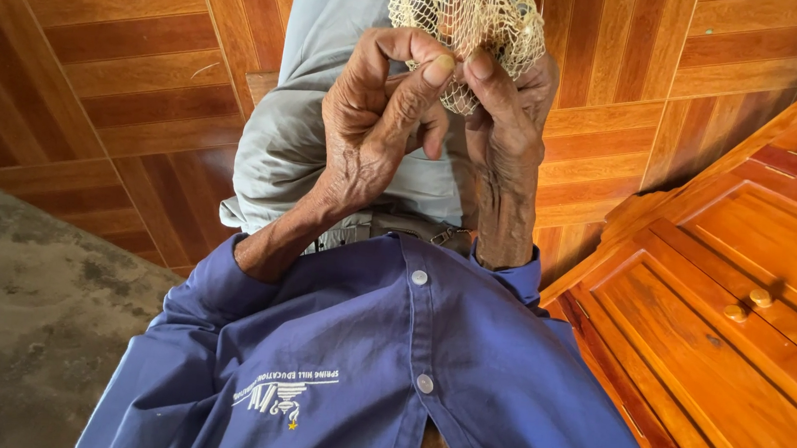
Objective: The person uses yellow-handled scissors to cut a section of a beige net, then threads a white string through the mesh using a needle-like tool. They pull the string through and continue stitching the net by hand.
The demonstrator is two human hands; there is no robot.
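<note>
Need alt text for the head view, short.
Two bare hands, left hand and right hand, pinch a cream knotted mesh net above the lap. Below are a blue button-up shirt, grey trousers, patterned wooden floor and an orange-brown wooden cabinet.

Count: one cream net (467, 11); two hands, left hand (378, 118) and right hand (506, 119); two wooden knobs (748, 306); two shirt buttons (420, 278).

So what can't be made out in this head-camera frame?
- Net: its upper part is cut off by the top edge of the head view, so its full extent is unknown.
- Left hand and right hand: the palms face away, so what lies inside the grip is hidden.
- Wooden cabinet: cut off by the right edge.
</note>
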